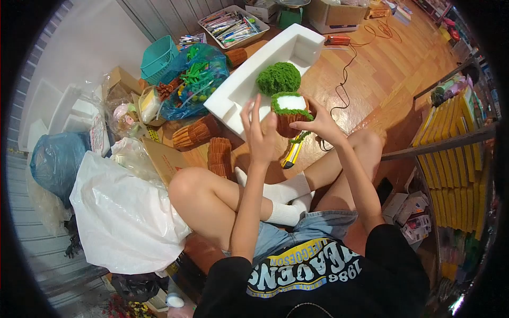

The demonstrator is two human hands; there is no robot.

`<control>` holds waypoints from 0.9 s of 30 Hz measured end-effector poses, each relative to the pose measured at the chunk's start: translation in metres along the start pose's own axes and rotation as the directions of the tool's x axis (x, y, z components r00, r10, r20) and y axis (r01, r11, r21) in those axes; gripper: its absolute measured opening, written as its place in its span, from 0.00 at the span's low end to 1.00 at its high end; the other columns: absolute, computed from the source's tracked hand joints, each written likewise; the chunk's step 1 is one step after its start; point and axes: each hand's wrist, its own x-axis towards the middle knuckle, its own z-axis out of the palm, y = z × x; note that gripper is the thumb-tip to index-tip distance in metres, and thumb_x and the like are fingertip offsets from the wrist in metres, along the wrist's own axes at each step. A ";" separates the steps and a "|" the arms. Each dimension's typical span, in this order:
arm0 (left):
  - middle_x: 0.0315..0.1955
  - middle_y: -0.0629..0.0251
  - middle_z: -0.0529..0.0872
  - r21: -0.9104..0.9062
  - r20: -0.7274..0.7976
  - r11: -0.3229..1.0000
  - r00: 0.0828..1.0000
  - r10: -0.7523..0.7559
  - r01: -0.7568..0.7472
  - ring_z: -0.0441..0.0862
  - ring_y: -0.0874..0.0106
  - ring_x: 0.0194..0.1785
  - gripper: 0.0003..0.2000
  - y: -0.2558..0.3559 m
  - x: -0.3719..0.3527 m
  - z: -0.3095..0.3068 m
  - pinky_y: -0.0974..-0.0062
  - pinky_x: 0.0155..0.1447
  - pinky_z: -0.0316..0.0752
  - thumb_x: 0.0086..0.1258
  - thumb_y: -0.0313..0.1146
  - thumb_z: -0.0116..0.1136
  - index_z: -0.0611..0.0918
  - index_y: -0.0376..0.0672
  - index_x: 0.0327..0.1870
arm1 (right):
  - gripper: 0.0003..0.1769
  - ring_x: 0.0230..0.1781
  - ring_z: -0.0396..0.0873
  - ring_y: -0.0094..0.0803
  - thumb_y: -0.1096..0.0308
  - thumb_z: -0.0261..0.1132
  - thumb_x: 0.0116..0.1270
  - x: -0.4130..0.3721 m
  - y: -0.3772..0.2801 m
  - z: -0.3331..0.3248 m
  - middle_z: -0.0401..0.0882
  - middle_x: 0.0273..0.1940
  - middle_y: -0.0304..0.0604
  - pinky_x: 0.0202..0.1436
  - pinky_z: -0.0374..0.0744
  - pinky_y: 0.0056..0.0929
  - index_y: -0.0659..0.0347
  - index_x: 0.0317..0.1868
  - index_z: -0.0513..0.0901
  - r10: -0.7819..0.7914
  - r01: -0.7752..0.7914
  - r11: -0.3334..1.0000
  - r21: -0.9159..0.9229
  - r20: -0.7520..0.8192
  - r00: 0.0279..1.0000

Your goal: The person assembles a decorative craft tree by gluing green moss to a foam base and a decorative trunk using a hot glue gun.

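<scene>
1. The right hand (326,127) holds a brown ribbed pot (283,126) by its side, thumb toward the near face and fingers around the far edge, pinching it. This side grip seems chosen to leave the white top (292,102) uncovered.
2. The left hand (260,140) is raised at the pot's other side, its fingers spread and slightly blurred. Whether its thumb touches the pot cannot be told; the open pose leaves the rim in view.
3. The pot is in front of the person, above the crossed legs and beside the foam box (225,99), tilted so that its top faces the wearer, probably for a clear look at the edge.
4. Green fuzzy trim (289,111) runs along the edge of the white top; a strip of similar green hangs below the right hand.
5. A green fuzzy ball (279,77) rests at the foam box, whose raised walls perhaps keep it from rolling.
6. A yellow utility knife (293,153) lies on the floor just below the pot, within easy reach.
7. Two brown ribbed pieces (195,133) lie left of the feet, apparently set aside to leave room for the hands.
</scene>
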 end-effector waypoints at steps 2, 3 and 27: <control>0.60 0.56 0.70 0.218 0.109 0.944 0.968 0.228 -0.247 0.68 0.59 0.63 0.22 0.011 0.002 -0.009 0.52 0.71 0.50 0.66 0.43 0.53 0.76 0.43 0.59 | 0.43 0.50 0.77 0.32 0.64 0.77 0.45 0.001 0.004 -0.001 0.73 0.55 0.49 0.53 0.76 0.30 0.67 0.61 0.67 -0.005 0.005 1.000 -0.004 -0.009 1.000; 0.60 0.57 0.71 0.391 0.259 0.784 0.875 0.408 -0.482 0.67 0.59 0.65 0.21 0.018 0.003 -0.013 0.51 0.72 0.48 0.64 0.40 0.56 0.77 0.44 0.58 | 0.43 0.50 0.78 0.32 0.66 0.77 0.45 0.001 0.004 0.000 0.73 0.55 0.48 0.52 0.76 0.30 0.68 0.61 0.67 -0.008 0.008 1.000 -0.009 -0.015 1.000; 0.53 0.63 0.75 -0.694 0.432 0.430 0.812 -0.393 0.577 0.76 0.73 0.52 0.27 -0.018 -0.012 0.006 0.75 0.49 0.77 0.67 0.39 0.59 0.64 0.43 0.64 | 0.41 0.55 0.73 0.38 0.64 0.78 0.48 -0.010 0.017 0.038 0.71 0.56 0.49 0.58 0.73 0.34 0.61 0.58 0.62 -0.566 0.440 0.802 -0.404 -0.283 0.774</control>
